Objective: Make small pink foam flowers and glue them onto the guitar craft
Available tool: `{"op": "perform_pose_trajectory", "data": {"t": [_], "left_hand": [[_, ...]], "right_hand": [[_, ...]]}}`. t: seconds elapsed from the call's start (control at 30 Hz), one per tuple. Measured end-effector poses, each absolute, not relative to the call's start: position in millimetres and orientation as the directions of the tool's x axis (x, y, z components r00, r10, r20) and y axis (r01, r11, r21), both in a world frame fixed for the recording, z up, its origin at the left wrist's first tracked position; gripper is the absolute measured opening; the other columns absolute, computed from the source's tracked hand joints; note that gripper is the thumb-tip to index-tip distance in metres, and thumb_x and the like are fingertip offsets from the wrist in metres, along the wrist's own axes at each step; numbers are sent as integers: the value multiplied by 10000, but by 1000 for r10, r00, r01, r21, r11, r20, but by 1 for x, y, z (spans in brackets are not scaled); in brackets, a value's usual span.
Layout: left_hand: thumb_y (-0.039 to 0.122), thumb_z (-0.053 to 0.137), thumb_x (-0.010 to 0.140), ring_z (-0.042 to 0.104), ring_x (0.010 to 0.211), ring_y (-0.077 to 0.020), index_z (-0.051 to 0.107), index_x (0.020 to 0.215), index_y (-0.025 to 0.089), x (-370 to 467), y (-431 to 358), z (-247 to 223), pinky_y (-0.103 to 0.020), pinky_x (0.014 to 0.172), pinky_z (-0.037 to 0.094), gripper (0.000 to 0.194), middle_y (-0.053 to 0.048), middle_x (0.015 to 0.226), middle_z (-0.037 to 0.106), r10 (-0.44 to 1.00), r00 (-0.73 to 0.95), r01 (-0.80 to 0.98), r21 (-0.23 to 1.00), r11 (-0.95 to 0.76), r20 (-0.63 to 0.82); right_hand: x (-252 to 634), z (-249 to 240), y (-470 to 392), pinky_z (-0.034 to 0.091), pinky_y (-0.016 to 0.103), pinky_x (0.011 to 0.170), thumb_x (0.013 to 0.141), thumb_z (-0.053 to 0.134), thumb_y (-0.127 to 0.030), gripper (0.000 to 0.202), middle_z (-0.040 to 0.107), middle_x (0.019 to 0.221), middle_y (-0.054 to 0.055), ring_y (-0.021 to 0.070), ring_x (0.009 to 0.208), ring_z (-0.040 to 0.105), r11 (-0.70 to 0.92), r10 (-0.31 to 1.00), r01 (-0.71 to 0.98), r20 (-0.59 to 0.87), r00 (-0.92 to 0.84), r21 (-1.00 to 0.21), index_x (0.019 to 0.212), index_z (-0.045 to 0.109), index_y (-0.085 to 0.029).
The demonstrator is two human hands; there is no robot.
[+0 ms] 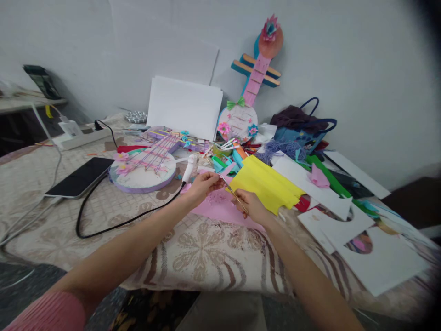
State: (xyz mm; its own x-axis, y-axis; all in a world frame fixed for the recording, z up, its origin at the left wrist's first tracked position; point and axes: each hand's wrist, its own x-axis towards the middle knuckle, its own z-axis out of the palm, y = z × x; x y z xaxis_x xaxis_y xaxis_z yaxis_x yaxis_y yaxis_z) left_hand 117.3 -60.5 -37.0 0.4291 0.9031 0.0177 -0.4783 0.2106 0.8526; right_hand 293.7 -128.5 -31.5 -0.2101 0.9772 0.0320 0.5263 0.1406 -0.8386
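My right hand (251,205) grips a pair of scissors (228,186), their blades pointing up and left toward my left hand. The fingers of my left hand (206,185) are pinched together close to the scissor tips; whatever they hold is too small to make out. Beneath both hands lies a sheet of pink paper (215,209) with scraps on it. Yellow crepe paper (267,181) spreads just beyond my right hand. A white glue gun (189,169) with a black cord rests on the table behind my left wrist.
At left are a handmade round-bodied string instrument (143,177), a black tablet (81,177) and a power strip (84,139). A larger paper instrument (257,82) leans against the wall by white boards (184,105). Cut white boards (386,257) and a blue bag (303,133) occupy the right.
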Motion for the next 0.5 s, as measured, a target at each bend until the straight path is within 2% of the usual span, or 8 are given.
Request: {"op": "perform_pose_trajectory", "data": {"t": [0.13, 0.27, 0.37, 0.5], "left_hand": [[200, 628, 770, 618, 691, -101, 553, 753, 101, 117, -60, -37, -268, 743, 474, 125, -63, 760, 655, 897, 441, -418, 878, 234, -29], [221, 654, 745, 605, 630, -92, 549, 728, 98, 118, -63, -39, -250, 676, 476, 162, -54, 707, 648, 840, 539, -252, 941, 226, -58], [267, 671, 723, 570, 570, -73, 548, 708, 102, 119, -68, -39, -213, 594, 453, 206, -24, 642, 625, 799, 601, -154, 982, 109, 6], [321, 668, 714, 542, 540, -64, 540, 683, 111, 121, -72, -40, -196, 545, 432, 248, 0, 595, 595, 763, 641, -89, 995, -39, 87]], "right_hand": [[295, -34, -123, 328, 205, 330, 782, 515, -453, 296, 390, 429, -85, 71, 321, 368, 95, 992, 458, 47, -114, -884, 648, 445, -199], [294, -33, -119, 311, 204, 355, 739, 576, -442, 279, 459, 477, -73, 66, 340, 401, 84, 996, 305, 76, -37, -949, 701, 460, -191], [292, -28, -120, 315, 196, 392, 688, 639, -366, 252, 486, 509, -73, 65, 384, 438, 112, 993, 253, 115, -3, -961, 740, 470, -186], [289, -27, -122, 319, 200, 415, 686, 633, -321, 221, 500, 522, -72, 69, 410, 454, 118, 993, 223, 121, 3, -968, 763, 476, -186]]}}
